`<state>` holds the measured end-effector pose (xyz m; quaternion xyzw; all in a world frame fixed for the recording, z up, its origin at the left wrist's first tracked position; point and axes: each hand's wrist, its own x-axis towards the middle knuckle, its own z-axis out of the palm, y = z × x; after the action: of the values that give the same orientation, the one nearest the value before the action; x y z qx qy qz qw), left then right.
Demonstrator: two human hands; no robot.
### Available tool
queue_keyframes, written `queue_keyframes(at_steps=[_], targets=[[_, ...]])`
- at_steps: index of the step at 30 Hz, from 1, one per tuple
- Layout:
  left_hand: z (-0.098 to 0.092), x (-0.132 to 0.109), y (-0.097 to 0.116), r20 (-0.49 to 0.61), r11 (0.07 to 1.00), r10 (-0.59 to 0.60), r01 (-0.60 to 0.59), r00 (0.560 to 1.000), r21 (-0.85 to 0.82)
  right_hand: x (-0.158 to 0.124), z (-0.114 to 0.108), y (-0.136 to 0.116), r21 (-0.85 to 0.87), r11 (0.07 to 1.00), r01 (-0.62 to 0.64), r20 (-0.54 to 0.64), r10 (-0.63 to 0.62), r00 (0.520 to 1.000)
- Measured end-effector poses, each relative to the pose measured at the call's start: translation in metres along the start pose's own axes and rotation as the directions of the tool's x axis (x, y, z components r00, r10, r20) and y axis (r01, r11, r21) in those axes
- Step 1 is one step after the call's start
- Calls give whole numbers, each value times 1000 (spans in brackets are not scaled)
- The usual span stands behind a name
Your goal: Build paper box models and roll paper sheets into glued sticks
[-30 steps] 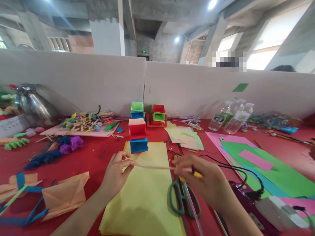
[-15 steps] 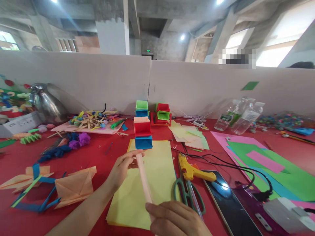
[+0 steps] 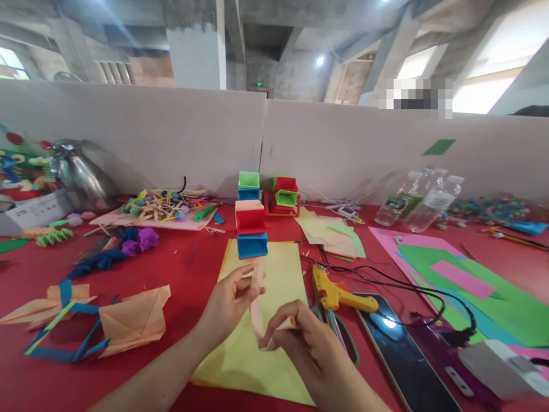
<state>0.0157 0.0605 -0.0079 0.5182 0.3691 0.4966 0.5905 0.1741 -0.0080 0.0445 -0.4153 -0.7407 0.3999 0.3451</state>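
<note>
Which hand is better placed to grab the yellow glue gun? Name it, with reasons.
Probably the right hand: it is nearer the glue gun, with the left hand farther off. Both hold the pale strip, so the right should release it first.

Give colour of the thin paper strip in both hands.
Pale pink paper strip; best in head view.

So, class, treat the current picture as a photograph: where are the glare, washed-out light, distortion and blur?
Head view: a glaring spot sits on the dark phone, and the upper-right window is washed out; head view: the metal jug and clear bottles lean outward, probably lens distortion; head view: the paper strip looks fairly clear, the far-right colourful pile smeared.
</note>
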Motion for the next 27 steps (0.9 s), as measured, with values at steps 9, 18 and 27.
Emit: queue_keyframes(at_steps=[9, 18, 27], targets=[[0, -2, 4, 34, 994, 52, -55, 998, 97, 19, 10, 11, 226, 964, -143, 25, 141, 990], [-3, -7, 7, 103, 884, 236, -258, 966, 391, 33, 5, 14, 538, 805, -252, 19, 287, 958], [-3, -6, 6, 42, 762, 451, -409, 892, 503, 38, 1, 25, 583, 782, -220, 48, 237, 970]])
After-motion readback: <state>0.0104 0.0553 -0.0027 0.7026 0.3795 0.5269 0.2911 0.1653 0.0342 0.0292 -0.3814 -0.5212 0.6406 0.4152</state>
